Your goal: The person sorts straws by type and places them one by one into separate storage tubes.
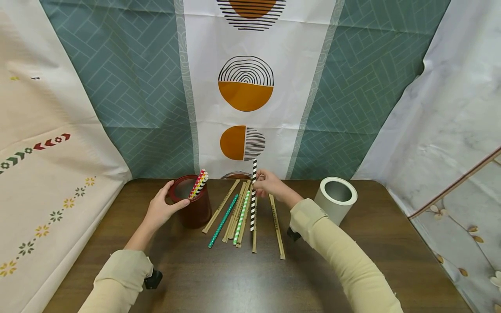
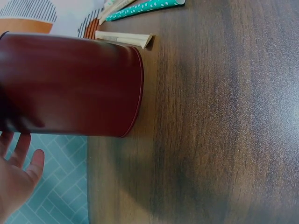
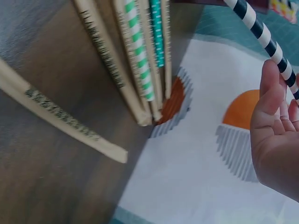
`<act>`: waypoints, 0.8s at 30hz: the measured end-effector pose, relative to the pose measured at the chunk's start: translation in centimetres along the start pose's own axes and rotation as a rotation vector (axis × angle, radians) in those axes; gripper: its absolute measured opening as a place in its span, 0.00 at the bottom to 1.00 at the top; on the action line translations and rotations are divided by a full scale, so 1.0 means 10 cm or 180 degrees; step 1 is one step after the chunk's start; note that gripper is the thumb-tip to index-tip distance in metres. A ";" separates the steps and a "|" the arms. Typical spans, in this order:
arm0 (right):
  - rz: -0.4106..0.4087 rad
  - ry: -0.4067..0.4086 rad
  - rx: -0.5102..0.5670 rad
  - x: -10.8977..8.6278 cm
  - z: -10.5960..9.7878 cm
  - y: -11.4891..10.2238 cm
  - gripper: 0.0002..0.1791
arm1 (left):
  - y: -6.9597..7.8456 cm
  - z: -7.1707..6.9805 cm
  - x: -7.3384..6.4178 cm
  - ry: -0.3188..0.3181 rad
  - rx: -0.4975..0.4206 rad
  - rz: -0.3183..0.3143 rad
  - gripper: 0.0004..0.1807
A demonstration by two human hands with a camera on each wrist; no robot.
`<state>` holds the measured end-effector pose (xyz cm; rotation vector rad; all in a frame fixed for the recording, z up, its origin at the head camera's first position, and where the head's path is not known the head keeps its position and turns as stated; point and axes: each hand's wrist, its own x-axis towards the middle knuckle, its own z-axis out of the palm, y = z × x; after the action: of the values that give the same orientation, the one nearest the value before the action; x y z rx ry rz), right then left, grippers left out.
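Observation:
My left hand holds a dark red cylindrical cup near its rim, thumb on the near side and fingers on the left. Several patterned paper straws lean inside that cup. My right hand pinches a black-and-white striped paper straw, raised nearly upright above the pile; the right wrist view shows the straw between thumb and fingers. Beneath it on the table lie a green-and-white striped straw, a teal dotted straw and several straws in brown paper wrappers.
A white cylindrical cup stands on the right of the brown wooden table, beyond my right forearm. Patterned cloth hangs along the back edge, with more cloth at both sides.

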<state>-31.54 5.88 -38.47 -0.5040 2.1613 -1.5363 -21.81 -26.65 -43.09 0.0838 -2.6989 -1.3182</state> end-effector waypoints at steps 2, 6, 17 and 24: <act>-0.0020 0.0023 0.0024 0.00 0.01 -0.06 0.08 | 0.00 0.00 0.00 -0.0002 0.0007 -0.0004 0.49; -0.0094 0.0002 0.0255 -0.01 0.01 -0.22 0.09 | -0.01 0.00 0.00 -0.0007 0.0022 -0.0013 0.50; -0.0611 0.0008 0.0738 -0.05 0.09 -0.60 0.09 | -0.01 0.00 0.01 -0.0009 0.0035 -0.0010 0.50; -0.0698 0.0259 0.0781 -0.02 0.17 -0.75 0.07 | -0.01 0.00 0.01 -0.0010 0.0028 -0.0020 0.50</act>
<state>-30.08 2.26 -31.84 -0.6206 1.9899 -1.9406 -21.89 -26.76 -43.17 0.0915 -2.7094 -1.3094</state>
